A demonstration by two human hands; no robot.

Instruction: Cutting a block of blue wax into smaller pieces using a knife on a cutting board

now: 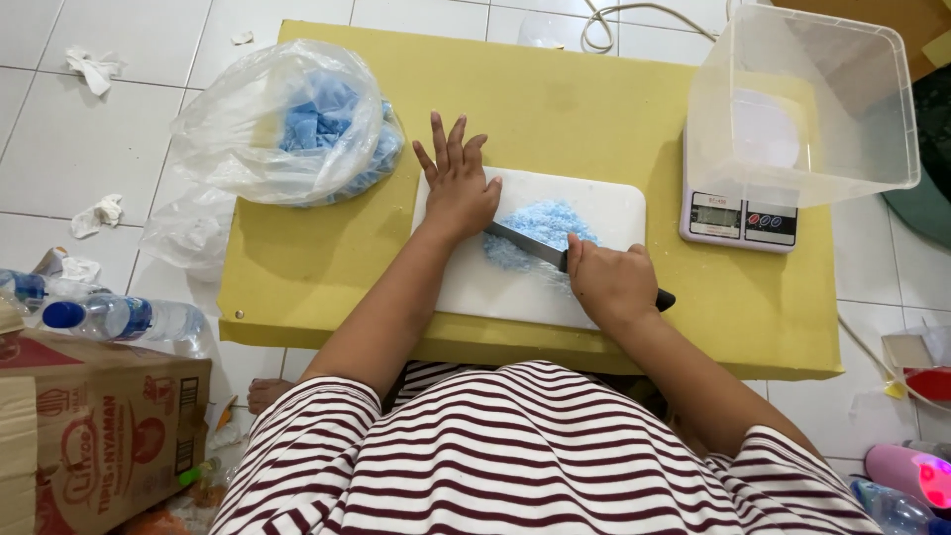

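A white cutting board [614, 203] lies on a low yellow table [555, 99]. On the board is a pile of finely chopped blue stuff [550, 220]. My right hand [609, 282] grips the black handle of a knife [525, 243] whose blade lies across the pile. My left hand [456, 183] presses flat on the blade's tip end, fingers spread over the board's left part.
A clear plastic bag [287, 124] of blue pieces sits at the table's left. A clear plastic tub [807, 99] stands on a white kitchen scale [738, 218] at right. A cardboard box [94, 426] and water bottles [119, 317] are on the tiled floor at left.
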